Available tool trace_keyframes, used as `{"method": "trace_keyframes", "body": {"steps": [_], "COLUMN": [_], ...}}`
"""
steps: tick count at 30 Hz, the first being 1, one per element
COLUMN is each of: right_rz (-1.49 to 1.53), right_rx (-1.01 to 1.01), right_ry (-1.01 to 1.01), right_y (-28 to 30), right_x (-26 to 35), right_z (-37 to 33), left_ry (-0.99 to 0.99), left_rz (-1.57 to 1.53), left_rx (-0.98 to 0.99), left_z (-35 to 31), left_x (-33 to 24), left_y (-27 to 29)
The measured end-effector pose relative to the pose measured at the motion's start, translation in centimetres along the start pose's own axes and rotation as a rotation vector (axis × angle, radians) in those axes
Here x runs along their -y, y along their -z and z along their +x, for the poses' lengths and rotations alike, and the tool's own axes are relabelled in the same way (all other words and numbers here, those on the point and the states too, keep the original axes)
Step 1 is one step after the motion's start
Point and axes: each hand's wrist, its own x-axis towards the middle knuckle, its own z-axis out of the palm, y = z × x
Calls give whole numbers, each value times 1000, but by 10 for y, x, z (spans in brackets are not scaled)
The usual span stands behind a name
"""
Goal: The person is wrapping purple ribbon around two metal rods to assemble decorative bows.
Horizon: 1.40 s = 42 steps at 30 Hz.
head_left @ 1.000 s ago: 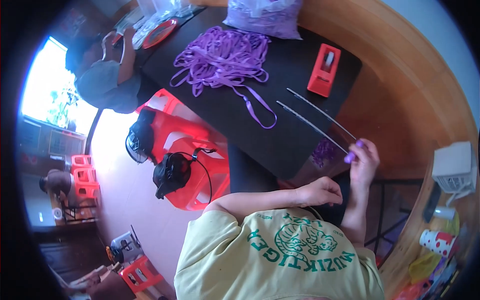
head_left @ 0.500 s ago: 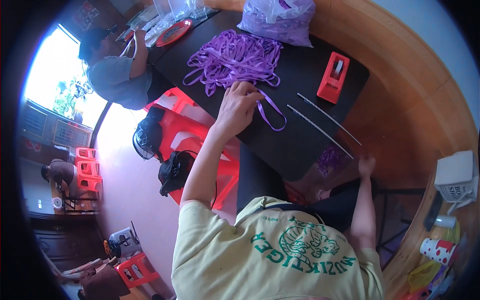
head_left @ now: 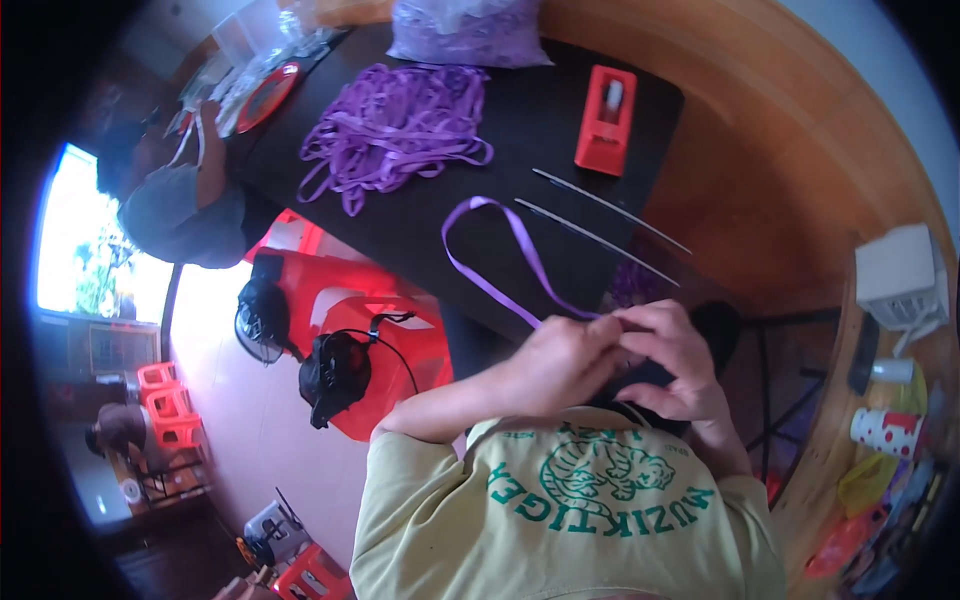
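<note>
A purple ribbon (head_left: 532,262) makes a long loop over the near edge of the black table, and both its strands run back to my hands. My left hand (head_left: 572,362) is closed on it in front of my chest. Against the left fingertips, the bent fingers of my right hand (head_left: 680,365) meet the ribbon; its thumb stands a little apart, and the exact pinch is partly hidden. Farther off on the table lies a tangled pile of purple ribbons (head_left: 395,135). Two thin metal rods (head_left: 600,241) rest side by side, right of the loop.
A red tape dispenser (head_left: 605,120) and a plastic bag of purple material (head_left: 470,38) stand on the table (head_left: 530,110). Red stools (head_left: 400,345) bearing black caps (head_left: 335,375) are at my left. Another person (head_left: 190,210) sits at the table's far left. A white box (head_left: 900,280) is at right.
My left hand has drawn the ribbon away from the pile toward my body. My right hand has come up from beside the table to meet it. The view has shifted.
</note>
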Motion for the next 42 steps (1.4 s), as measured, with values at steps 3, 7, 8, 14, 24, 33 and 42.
{"method": "trace_keyframes", "body": {"steps": [3, 7, 8, 14, 24, 33, 42], "right_rz": [110, 101, 51, -29, -204, -578, -459], "right_rx": [49, 44, 16, -65, -100, -324, -352], "right_ry": [-41, -144, -153, -335, -258, -54, -73], "right_y": [0, 21, 24, 51, 73, 56, 46], "right_x": [-1, 4, 6, 8, -36, -107, -153], "right_z": [-17, -47, -53, -95, -90, -40, -19], "left_ry": [-102, 51, 72, 294, 566, 696, 508], "left_rz": [-221, -554, -531, -732, -924, -1197, -1219], "left_rx": [-17, 162, 231, 400, 184, -300, -410], "left_z": [7, 10, 11, 25, 43, 69, 77], "left_x": [-7, 2, 3, -5, 26, 54, 93], "left_y": [-27, -57, -62, -99, -118, -130, -141]}}
